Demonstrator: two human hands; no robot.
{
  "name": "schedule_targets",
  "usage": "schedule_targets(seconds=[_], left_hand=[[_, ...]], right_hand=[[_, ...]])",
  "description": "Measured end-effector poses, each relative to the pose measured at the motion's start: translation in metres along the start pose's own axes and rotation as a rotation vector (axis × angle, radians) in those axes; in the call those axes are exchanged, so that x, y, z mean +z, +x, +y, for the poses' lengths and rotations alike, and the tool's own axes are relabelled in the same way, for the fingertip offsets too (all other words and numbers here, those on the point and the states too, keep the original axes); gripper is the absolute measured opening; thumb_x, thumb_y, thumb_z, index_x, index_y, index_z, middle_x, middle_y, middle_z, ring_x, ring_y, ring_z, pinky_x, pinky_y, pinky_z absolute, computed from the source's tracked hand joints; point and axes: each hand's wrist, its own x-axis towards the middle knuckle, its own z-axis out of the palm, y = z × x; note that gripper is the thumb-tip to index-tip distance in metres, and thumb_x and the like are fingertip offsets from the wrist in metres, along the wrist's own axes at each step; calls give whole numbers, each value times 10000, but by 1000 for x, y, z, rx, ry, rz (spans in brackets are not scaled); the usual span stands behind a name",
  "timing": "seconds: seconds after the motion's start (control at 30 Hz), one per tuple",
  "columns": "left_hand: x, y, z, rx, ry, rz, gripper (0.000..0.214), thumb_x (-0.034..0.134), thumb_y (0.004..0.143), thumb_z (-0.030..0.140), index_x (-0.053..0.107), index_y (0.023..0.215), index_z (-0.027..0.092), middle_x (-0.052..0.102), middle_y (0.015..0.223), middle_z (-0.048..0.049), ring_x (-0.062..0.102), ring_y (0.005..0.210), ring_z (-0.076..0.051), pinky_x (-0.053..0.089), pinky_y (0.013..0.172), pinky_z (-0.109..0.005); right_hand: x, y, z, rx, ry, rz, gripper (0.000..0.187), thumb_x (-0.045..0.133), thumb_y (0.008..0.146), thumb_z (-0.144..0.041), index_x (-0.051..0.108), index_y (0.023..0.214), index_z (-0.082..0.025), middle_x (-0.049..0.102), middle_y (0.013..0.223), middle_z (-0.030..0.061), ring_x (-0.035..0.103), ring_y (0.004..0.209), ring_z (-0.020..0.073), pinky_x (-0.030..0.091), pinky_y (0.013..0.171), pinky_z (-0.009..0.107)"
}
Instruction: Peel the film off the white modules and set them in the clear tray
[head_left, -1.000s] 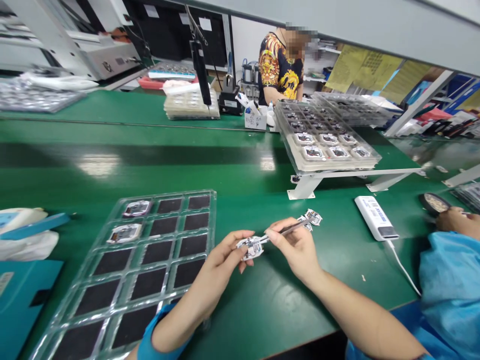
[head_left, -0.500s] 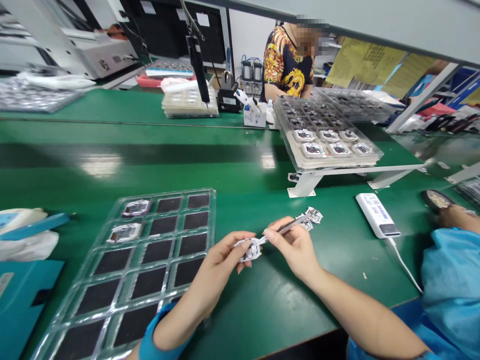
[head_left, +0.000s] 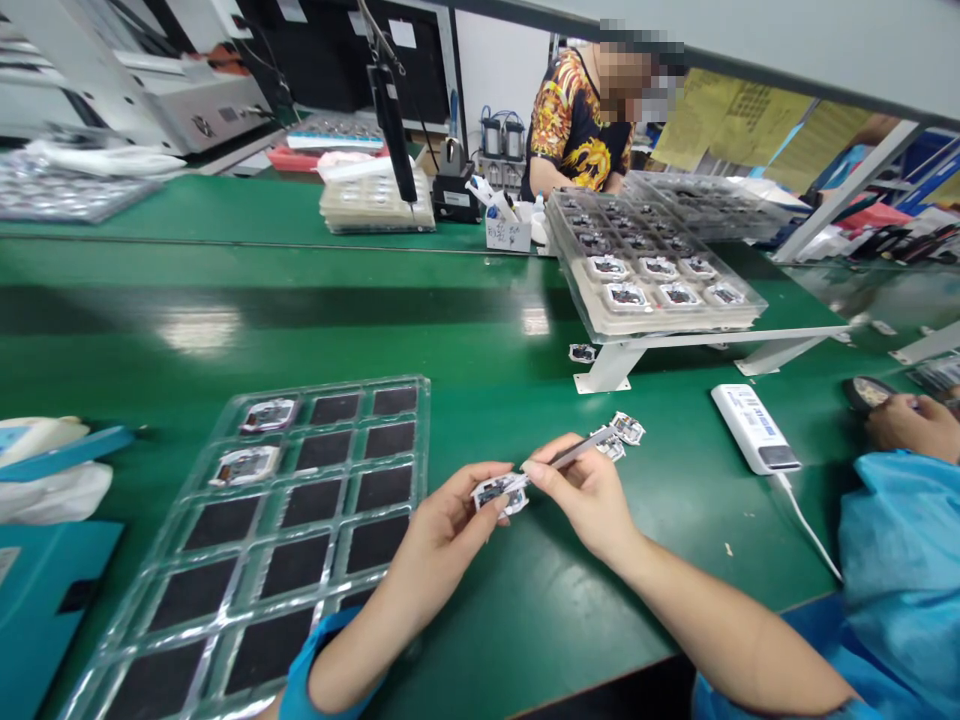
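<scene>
Between the thumb and fingers of my left hand (head_left: 457,520) is a small white-framed electronic assembly (head_left: 501,494), tilted toward me. My right hand (head_left: 581,490) is closed around metal tweezers (head_left: 574,452); their tips reach the upper right part of the assembly. Whether the tips pinch anything is too small to tell. Just beyond my right hand, a couple of similar assemblies (head_left: 627,428) lie on the green bench. To the left is a clear plastic tray (head_left: 429,420) with dark-lined pockets; two pockets at its far left hold assemblies (head_left: 246,466).
A white-legged stand (head_left: 611,368) carries stacked trays (head_left: 592,325) of assemblies. A white corded device (head_left: 754,430) lies to the right, beside a co-worker's blue sleeve (head_left: 900,540). An electric screwdriver (head_left: 392,135) hangs above the bench. Another person (head_left: 577,130) sits opposite.
My left hand has turned the assembly slightly, so more of its face shows. The tweezers stay at it. At the right, the co-worker's hand has shifted near the dark round dish.
</scene>
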Motion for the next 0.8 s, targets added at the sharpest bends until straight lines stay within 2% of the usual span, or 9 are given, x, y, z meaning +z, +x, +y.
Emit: schedule_targets(seconds=[0.63, 0.8], left_hand=[[1, -3, 0, 7, -68, -29, 302, 689, 807, 328, 643, 1067, 181, 685, 833, -19, 596, 708, -158, 490, 658, -272], [0, -2, -3, -4, -58, -19, 317, 694, 804, 332, 646, 1078, 181, 702, 898, -38, 625, 777, -180, 509, 723, -296]], right_hand=[[-1, 2, -2, 13, 9, 28, 181, 800, 746, -344, 683, 753, -206, 703, 714, 4, 647, 677, 161, 512, 661, 283], [-1, 2, -1, -8, -4, 28, 154, 791, 753, -318, 683, 751, -209, 699, 706, -1, 646, 676, 158, 505, 653, 275]])
